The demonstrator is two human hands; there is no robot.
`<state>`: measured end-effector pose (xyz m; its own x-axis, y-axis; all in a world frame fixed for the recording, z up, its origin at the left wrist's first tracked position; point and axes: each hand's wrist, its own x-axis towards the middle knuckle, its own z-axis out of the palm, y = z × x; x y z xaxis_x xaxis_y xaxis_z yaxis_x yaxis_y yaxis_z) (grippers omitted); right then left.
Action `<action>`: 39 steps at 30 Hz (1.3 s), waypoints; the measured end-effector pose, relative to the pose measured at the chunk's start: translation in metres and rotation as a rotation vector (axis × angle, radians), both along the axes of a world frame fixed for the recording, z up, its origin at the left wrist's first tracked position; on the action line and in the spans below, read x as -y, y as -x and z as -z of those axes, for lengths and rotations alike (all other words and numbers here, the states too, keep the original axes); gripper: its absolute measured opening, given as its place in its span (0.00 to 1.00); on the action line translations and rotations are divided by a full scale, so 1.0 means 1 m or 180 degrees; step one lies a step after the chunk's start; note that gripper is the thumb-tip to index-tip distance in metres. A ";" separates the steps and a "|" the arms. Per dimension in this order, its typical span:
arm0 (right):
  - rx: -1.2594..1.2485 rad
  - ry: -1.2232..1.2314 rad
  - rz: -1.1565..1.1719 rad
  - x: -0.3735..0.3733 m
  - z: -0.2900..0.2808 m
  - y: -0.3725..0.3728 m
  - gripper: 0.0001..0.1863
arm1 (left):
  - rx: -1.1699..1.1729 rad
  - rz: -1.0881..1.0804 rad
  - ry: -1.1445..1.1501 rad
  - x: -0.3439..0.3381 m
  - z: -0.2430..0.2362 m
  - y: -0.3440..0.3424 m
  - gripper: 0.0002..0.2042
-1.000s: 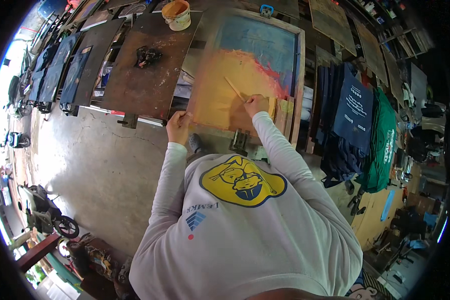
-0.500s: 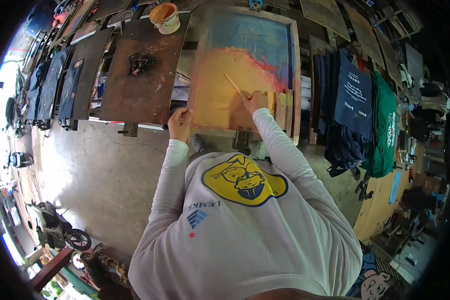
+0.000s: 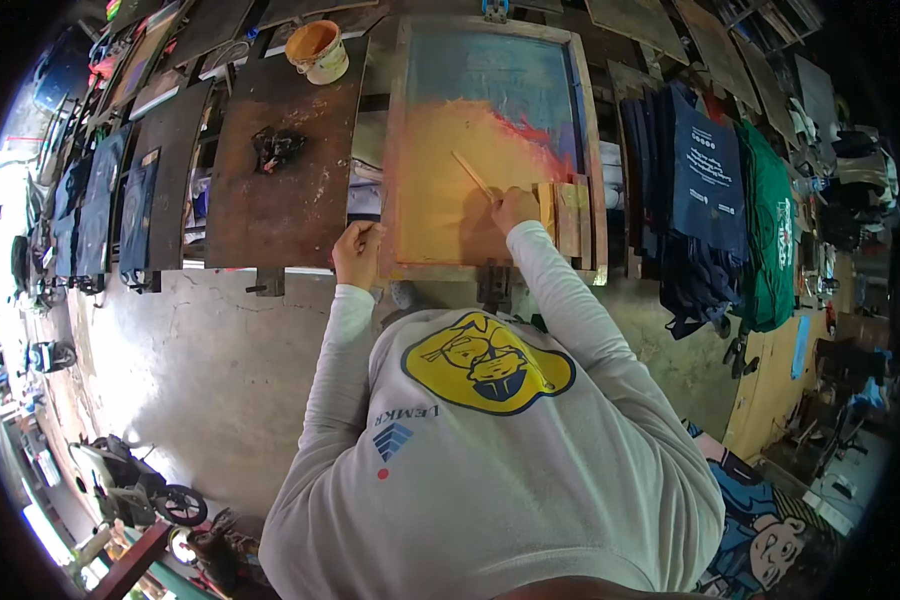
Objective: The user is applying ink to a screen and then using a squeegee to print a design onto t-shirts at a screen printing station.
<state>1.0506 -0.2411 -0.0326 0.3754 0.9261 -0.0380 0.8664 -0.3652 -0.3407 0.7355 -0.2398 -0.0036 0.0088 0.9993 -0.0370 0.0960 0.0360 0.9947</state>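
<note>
1. The wooden-framed printing screen [image 3: 490, 140], smeared orange over its lower half and blue above, lies flat on the long work table straight in front of the person
2. The right hand [image 3: 515, 208] rests on the orange part of the screen near its lower right corner, fingers curled together and pinching the lower end of a thin pale wooden stick [image 3: 473, 176]
3. The stick slants up and to the left from that hand, lying across the orange ink
4. The left hand [image 3: 358, 250] sits at the lower left corner of the frame, fingers bent and closed over the frame's edge
5. A few short wooden slats [image 3: 566, 215] lie side by side just right of the right hand, inside the frame
6. A dark brown board [image 3: 280, 200] lies just left of the screen, with a crumpled black rag [image 3: 275, 148] on it
7. A cream bucket of orange ink [image 3: 317, 50] stands beyond that board
8. Dark blue and green cloth bags [image 3: 715, 190] hang to the right of the screen
</note>
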 end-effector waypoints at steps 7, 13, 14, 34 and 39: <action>0.0064 0.0149 -0.0003 -0.009 -0.005 -0.007 0.19 | -0.0120 0.0045 -0.0082 -0.014 -0.007 0.006 0.06; 0.0108 0.0442 -0.0481 -0.006 0.000 -0.017 0.16 | -0.0210 0.0154 -0.0261 -0.016 -0.021 0.007 0.07; 0.0029 0.0539 -0.0540 -0.001 -0.005 -0.012 0.15 | -0.0436 0.0184 -0.0289 -0.014 -0.017 0.008 0.08; -0.4325 0.0684 0.0277 0.081 -0.062 -0.112 0.12 | 0.1825 -0.0423 0.1192 0.066 -0.027 -0.127 0.09; -0.6181 0.0640 -0.0060 0.103 -0.104 -0.124 0.08 | 0.1753 -0.0252 0.1271 0.091 -0.034 -0.159 0.08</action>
